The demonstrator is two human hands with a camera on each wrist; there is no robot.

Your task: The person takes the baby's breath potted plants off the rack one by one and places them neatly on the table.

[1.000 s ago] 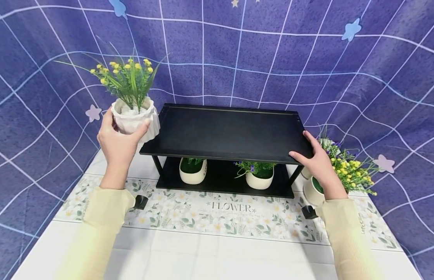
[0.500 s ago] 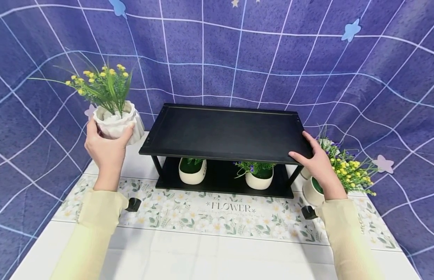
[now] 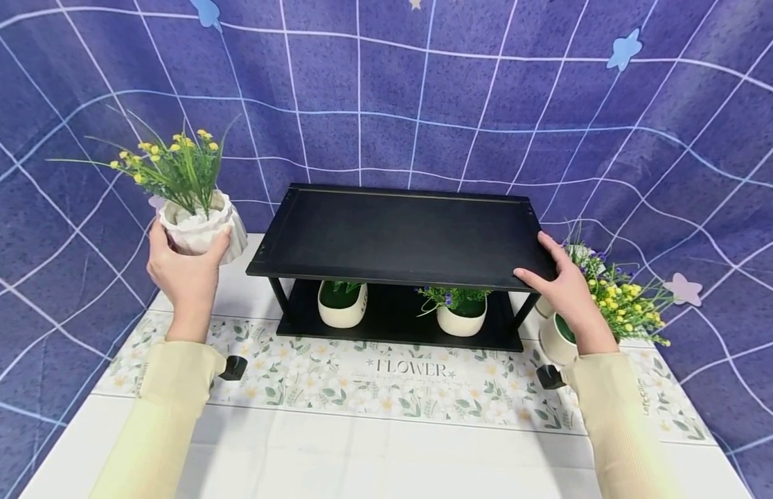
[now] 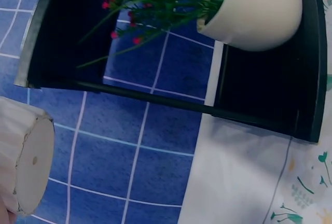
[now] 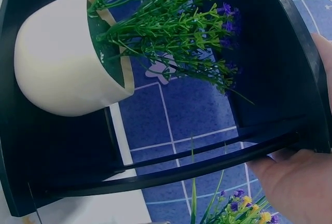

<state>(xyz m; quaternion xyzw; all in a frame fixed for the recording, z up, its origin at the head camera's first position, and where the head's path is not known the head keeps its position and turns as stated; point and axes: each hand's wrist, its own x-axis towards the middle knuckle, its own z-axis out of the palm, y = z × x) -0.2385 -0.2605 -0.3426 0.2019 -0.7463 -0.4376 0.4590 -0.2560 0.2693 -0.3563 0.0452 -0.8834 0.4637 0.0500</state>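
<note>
My left hand (image 3: 185, 277) holds a white ruffled flowerpot (image 3: 202, 235) with yellow flowers and long grassy leaves, raised left of the black two-tier shelf (image 3: 399, 235). The left wrist view shows that pot's round base (image 4: 37, 164), tilted, with a small hole in it. At the shelf's right front corner, my right hand (image 3: 567, 291) grips the top board, thumb on the front edge. Two cream pots stand on the lower tier: the left pot (image 3: 341, 308) has red flowers, seen in the left wrist view, and the right pot (image 3: 461, 319) purple ones.
Right of the shelf, partly behind my right forearm, stand potted plants with yellow flowers (image 3: 623, 305) and purple flowers (image 3: 592, 263). A floral mat (image 3: 399, 388) printed FLOWER lies before the shelf on a white table (image 3: 361, 457). A purple gridded curtain (image 3: 386, 90) hangs behind.
My left hand has moved left and slightly down with the flowerpot, away from over the shelf's left edge. My right hand stays on the shelf's corner.
</note>
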